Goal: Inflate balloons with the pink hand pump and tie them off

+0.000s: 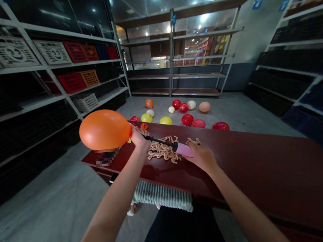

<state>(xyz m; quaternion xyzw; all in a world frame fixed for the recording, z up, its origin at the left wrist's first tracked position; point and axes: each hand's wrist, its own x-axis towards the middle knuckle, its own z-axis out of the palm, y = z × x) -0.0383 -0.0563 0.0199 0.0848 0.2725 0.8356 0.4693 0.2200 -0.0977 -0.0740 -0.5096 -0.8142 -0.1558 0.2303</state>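
One pink pump [182,149] is grasped by the right hand [202,156] at one o'clock; the left hand [140,138] grasps its other end and the orange balloon [104,129] at eleven. Farther, at twelve, balloons [183,107] lie on the floor [235,112].

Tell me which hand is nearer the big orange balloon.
Left. The left hand holds the orange balloon at its neck; the right hand is farther, holding the balloon pump by its pink end.

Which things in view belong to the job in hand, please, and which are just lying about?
In the job:
orange balloon, in the left hand
pump, in the right hand

Apparently lying about:
shelved crates
loose balloons
tan curls, role unclear
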